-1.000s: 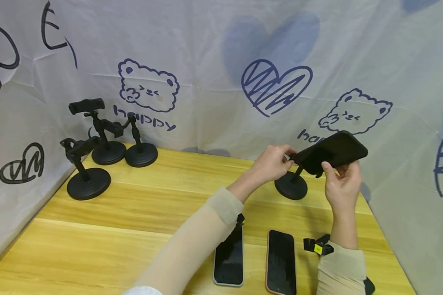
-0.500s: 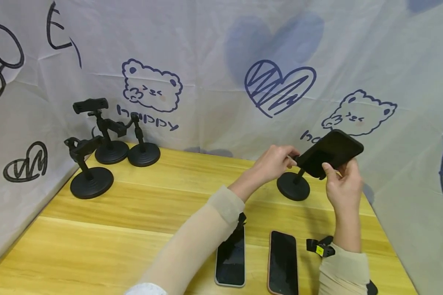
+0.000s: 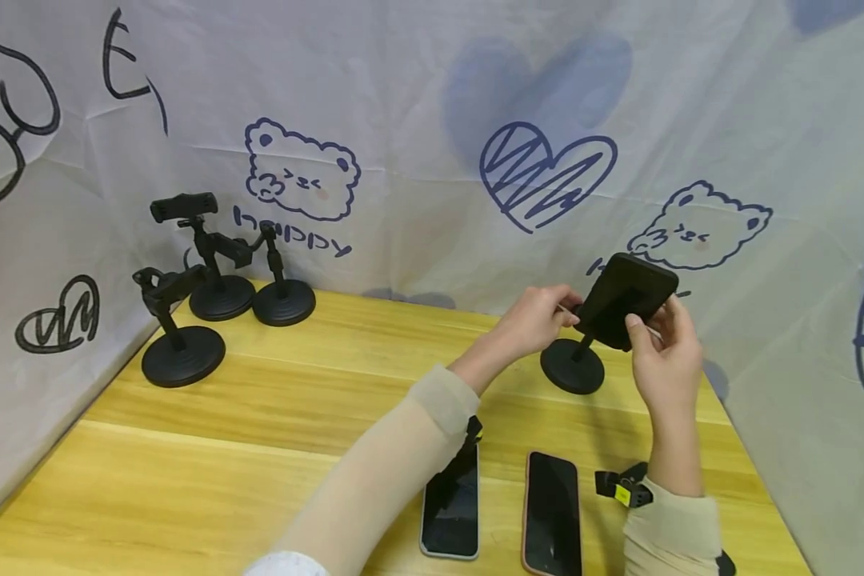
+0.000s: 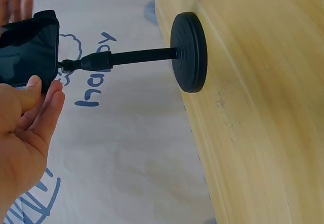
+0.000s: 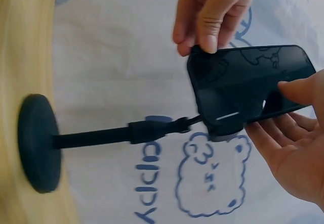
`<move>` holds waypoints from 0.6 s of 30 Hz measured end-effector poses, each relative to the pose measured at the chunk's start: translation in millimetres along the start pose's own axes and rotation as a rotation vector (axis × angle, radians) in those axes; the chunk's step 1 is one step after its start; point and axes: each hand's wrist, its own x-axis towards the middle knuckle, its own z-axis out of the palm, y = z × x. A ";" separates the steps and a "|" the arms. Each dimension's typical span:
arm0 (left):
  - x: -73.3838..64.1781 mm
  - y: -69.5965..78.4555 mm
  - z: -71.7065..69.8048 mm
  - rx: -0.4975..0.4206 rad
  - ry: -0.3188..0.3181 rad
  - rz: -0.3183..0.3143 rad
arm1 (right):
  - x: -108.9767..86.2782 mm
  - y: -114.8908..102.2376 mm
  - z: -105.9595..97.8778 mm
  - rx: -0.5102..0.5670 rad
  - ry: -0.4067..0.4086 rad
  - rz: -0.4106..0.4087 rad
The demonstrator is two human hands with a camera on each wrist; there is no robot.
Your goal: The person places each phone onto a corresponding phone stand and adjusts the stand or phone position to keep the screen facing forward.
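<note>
A black smartphone (image 3: 630,296) sits tilted in the clamp of a black phone holder (image 3: 572,366) with a round base. My left hand (image 3: 536,318) pinches the holder's clamp at the phone's left edge, thumb on the front side; its fingers partly hide that jaw. The other clamp jaw shows at the opposite edge in the right wrist view. My right hand (image 3: 666,352) grips the phone's free end. Its thumb presses on the screen (image 5: 248,77) and its fingers lie behind. In the left wrist view, the thin stem (image 4: 142,56) runs from the clamp to the base.
Three more black phone holders (image 3: 183,356) stand at the back left. Two phones, one white-edged (image 3: 452,504) and one pink-edged (image 3: 551,512), lie in front. A black strap with a yellow tag (image 3: 622,486) lies by the right forearm, which partly covers another dark object (image 3: 726,564). Printed cloth encloses the table.
The phone's free end has swung left and the phone looks narrower in the head view. My right hand has followed slightly; my left hand keeps its hold. The view has shifted a little.
</note>
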 end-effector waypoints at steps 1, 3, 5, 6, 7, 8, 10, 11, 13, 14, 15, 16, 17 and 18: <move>0.5 0.3 1.0 -0.013 -0.008 -0.010 | 1.8 -2.3 -2.2 0.025 0.006 -0.008; 1.5 0.8 2.8 -0.036 -0.019 -0.021 | 7.0 -8.0 -7.1 0.023 0.018 -0.046; 2.2 1.0 4.4 -0.042 -0.018 -0.023 | 14.0 -14.0 -11.2 0.005 0.017 -0.098; 2.1 0.9 5.0 -0.042 -0.018 -0.021 | 17.6 -16.8 -13.0 -0.015 0.014 -0.129; 2.1 0.6 5.9 -0.040 -0.020 -0.022 | 21.0 -19.0 -14.6 -0.043 0.011 -0.161; 2.0 0.2 6.7 -0.041 -0.023 -0.023 | 24.1 -20.9 -15.9 -0.077 0.008 -0.196; 1.3 -0.7 8.4 -0.041 -0.028 -0.027 | 28.7 -22.9 -17.6 -0.135 -0.002 -0.254; 0.9 -1.0 9.1 -0.044 -0.030 -0.031 | 30.1 -23.5 -18.4 -0.164 -0.007 -0.278; 0.3 -1.3 10.4 -0.043 -0.028 -0.041 | 31.8 -23.6 -19.6 -0.198 -0.019 -0.308; 0.2 -0.8 10.6 -0.044 -0.025 -0.045 | 32.4 -23.6 -20.2 -0.205 -0.026 -0.316; 0.2 -0.2 10.6 -0.042 -0.019 -0.045 | 32.9 -23.9 -20.9 -0.207 -0.033 -0.317; 0.4 0.4 10.5 -0.043 -0.015 -0.047 | 33.3 -24.6 -21.7 -0.208 -0.041 -0.316; 0.3 1.0 10.1 -0.045 -0.013 -0.049 | 33.9 -25.9 -22.7 -0.210 -0.048 -0.313; 0.4 1.8 9.7 -0.046 -0.011 -0.051 | 34.6 -26.9 -23.5 -0.211 -0.054 -0.310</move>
